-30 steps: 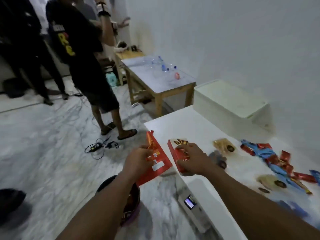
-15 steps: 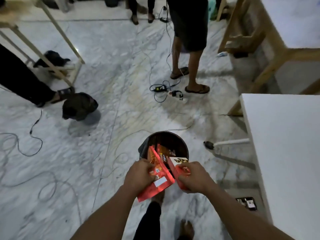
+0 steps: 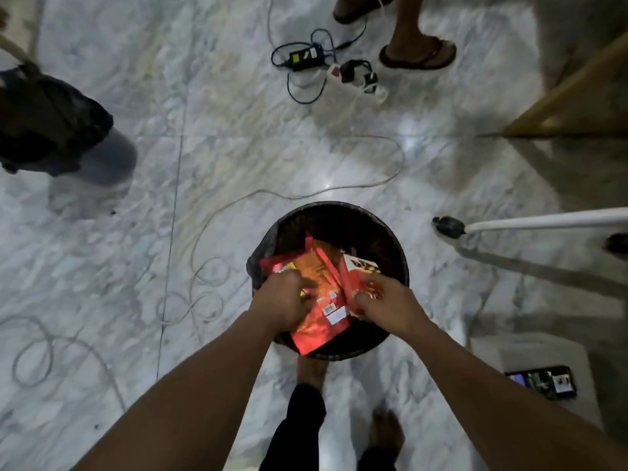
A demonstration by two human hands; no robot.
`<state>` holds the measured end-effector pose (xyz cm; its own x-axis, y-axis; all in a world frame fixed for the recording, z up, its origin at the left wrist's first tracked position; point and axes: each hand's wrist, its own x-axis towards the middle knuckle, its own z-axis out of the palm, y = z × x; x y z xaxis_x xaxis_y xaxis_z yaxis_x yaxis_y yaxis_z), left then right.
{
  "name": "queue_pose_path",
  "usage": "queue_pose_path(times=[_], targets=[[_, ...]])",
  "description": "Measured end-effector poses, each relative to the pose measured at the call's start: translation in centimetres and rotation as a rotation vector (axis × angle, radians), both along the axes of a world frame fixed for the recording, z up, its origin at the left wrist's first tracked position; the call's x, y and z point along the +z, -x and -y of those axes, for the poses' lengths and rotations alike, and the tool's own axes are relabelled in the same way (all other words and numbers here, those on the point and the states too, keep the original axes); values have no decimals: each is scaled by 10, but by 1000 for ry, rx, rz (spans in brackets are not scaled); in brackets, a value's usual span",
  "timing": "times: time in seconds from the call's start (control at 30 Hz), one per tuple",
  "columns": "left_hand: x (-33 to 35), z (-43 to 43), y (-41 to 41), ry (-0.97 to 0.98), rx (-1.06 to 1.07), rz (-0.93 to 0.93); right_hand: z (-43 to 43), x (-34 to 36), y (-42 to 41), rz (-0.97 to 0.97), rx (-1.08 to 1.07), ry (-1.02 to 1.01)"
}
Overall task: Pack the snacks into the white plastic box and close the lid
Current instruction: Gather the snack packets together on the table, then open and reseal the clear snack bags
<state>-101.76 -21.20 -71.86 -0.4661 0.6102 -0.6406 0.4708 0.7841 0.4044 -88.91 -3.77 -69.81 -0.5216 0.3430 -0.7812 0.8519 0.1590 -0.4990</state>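
While poised over the round black bin [image 3: 339, 219] on the marble floor [image 3: 204, 147], holding 2 things: left hand [image 3: 283, 302] curled onto a flat red-orange packet [image 3: 319, 300], right hand [image 3: 384, 302] pinching a small red and white carton [image 3: 356, 273]. Both directly above the open mouth of the bin (more red wrappers seem to lie inside already). Risk from here: loosening either grip would send a snack into the rubbish, not into the white plastic box, which is nowhere in view. Also trailing cables [image 3: 210, 283] just beside the bin, near the bare feet; easy to trip when turning away.
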Motion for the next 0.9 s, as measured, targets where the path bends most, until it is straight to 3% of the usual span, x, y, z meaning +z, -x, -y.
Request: queue_pose_path(times=[0.27, 0.57, 0.9], targets=[[63, -17, 0, 92, -54, 131, -7, 61, -17, 83, -10, 41], [264, -113, -33, -34, -190, 125, -44, 265, -58, -43, -221, -50], [446, -225, -179, -276, -551, 77, -78, 434, -230, -188, -475, -363]])
